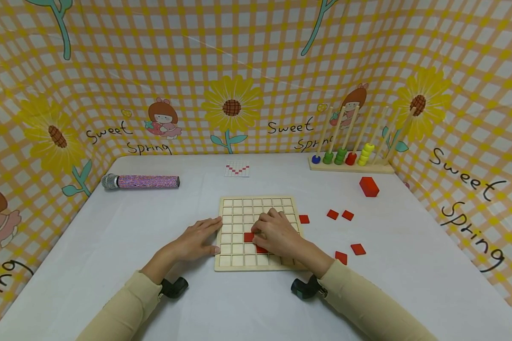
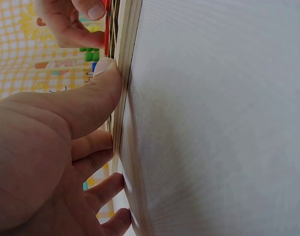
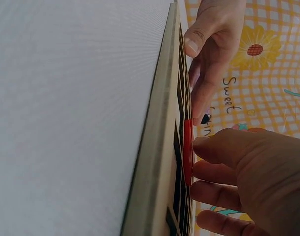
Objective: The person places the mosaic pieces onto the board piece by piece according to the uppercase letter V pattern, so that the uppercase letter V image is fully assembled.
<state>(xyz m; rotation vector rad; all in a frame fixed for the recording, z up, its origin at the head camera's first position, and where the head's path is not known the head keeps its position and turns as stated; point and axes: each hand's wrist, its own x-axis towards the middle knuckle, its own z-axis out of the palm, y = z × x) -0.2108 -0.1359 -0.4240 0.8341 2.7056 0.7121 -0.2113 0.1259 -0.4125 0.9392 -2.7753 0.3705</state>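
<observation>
A square wooden grid board lies flat in front of me. My left hand rests against its left edge, thumb and fingers spread along the rim. Over the middle of the board is my right hand, its thumb and fingertips at a red square tile in the grid. Another red square tile sits one cell lower and to the right, partly covered by that hand. In the right wrist view, red tile edges stand slightly above the grid beside the thumb.
Loose red tiles lie right of the board, one close to its edge and another farther out. Behind are a patterned card, a glittery microphone, a red block and a wooden bead rack.
</observation>
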